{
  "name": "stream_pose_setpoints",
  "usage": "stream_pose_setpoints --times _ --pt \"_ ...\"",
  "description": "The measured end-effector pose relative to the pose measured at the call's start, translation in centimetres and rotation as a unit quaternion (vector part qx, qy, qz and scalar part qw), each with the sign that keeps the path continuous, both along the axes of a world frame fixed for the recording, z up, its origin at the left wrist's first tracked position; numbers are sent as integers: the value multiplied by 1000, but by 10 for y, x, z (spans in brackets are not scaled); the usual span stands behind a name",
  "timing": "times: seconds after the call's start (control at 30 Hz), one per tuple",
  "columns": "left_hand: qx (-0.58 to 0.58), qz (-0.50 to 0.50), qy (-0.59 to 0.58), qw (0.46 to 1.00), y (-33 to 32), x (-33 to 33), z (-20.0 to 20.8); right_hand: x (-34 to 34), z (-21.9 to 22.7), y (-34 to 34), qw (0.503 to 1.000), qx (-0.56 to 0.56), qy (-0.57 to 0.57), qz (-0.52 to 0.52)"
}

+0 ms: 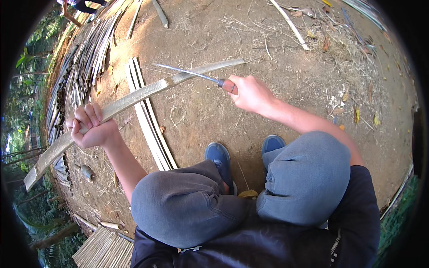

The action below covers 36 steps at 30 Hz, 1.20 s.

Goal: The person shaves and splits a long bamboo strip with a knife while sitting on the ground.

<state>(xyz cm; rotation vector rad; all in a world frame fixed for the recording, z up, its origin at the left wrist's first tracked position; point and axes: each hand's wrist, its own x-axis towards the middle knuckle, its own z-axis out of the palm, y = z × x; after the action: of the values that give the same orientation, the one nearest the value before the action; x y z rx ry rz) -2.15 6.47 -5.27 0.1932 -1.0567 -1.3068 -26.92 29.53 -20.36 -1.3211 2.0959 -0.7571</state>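
Fingers [92, 114] grip knife [208, 78] and bamboo strip [143, 93]; pale jacket marks [333, 257] unreadable.

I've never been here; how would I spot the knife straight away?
Find the trousered knees low in view, then follow the right forearm up to the right hand. The knife sticks out leftward from that fist, its thin blade overlapping the long curved strip in this view. Its reddish handle and pointed metal blade set it apart from the pale strips nearby.
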Motion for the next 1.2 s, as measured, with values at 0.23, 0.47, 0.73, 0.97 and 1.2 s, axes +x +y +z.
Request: stream_pose_setpoints --times 0.23,0.47,0.73,0.97,1.2 --pt "38 55 -5 998 -3 -4 -5 -9 -17 0 999 -14 48 -13" --pt "22 64 -23 997 5 -7 0 -20 -31 -2 998 8 60 -17" --pt "30 63 -22 997 3 -8 -3 -29 -67 6 998 43 35 -39" --pt "30 41 -12 999 -3 -3 -4 -19 -69 11 997 38 45 -43" --pt "22 79 -28 996 -1 -6 -1 -31 -70 16 994 76 67 -47"
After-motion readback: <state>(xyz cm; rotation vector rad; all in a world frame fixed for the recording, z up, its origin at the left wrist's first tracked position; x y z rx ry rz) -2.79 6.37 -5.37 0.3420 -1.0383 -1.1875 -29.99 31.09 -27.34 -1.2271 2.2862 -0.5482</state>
